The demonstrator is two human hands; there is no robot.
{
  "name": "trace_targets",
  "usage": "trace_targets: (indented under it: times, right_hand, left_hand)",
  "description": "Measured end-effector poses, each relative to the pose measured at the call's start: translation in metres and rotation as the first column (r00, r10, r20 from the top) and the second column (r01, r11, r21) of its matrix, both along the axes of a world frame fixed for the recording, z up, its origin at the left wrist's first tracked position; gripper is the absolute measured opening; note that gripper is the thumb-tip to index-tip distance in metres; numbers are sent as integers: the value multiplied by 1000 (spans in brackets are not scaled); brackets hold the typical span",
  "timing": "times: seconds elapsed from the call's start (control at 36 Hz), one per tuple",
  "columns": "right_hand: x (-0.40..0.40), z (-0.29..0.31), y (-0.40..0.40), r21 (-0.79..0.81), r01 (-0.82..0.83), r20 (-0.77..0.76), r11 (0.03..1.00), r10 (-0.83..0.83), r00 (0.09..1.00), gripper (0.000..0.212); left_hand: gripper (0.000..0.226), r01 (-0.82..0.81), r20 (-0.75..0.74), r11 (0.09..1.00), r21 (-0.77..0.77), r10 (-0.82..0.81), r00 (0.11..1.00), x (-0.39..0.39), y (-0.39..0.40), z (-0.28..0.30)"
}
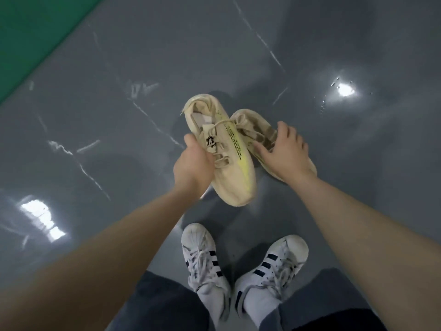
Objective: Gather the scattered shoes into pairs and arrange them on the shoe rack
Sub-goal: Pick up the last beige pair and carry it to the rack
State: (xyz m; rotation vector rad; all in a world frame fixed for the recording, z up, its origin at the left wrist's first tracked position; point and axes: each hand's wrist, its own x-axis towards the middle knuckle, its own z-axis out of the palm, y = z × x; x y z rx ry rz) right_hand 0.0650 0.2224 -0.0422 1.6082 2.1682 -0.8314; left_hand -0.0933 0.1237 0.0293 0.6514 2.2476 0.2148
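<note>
Two beige knit sneakers with a yellow-green side stripe are held up over the grey floor in the middle of the view. My left hand [193, 167] grips the left beige sneaker [229, 173] by its side, toe pointing toward me. Beside it, touching, is the right beige sneaker [250, 123], largely covered by my right hand [284, 154], whose fingers curl over its opening. No shoe rack shows in this view.
Glossy grey floor [119, 115] with scuff lines and light reflections lies all around. A green floor area [28, 32] runs along the top left. My own feet in white sneakers with dark stripes [243, 263] stand directly below the held shoes.
</note>
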Motion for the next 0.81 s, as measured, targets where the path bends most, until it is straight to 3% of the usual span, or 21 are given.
trace_targets:
  times: [0.14, 0.28, 0.53, 0.81]
  right_hand:
    - [3, -36, -6, 104, -150, 145, 983, 134, 980, 56]
    - [-7, -35, -3, 85, -174, 202, 981, 154, 967, 39]
    - [-5, -18, -15, 21, -135, 136, 991, 131, 982, 23]
    - [-3, 80, -7, 118, -33, 66, 992, 25, 998, 19]
  left_hand:
    - [7, 109, -42, 990, -85, -112, 993, -2, 1, -31]
    - [8, 134, -45, 983, -122, -141, 989, -2, -1, -33]
    - [6, 167, -92, 973, -157, -183, 979, -3, 3, -16]
    - [8, 353, -167, 921, -166, -379, 910, 4, 11, 63]
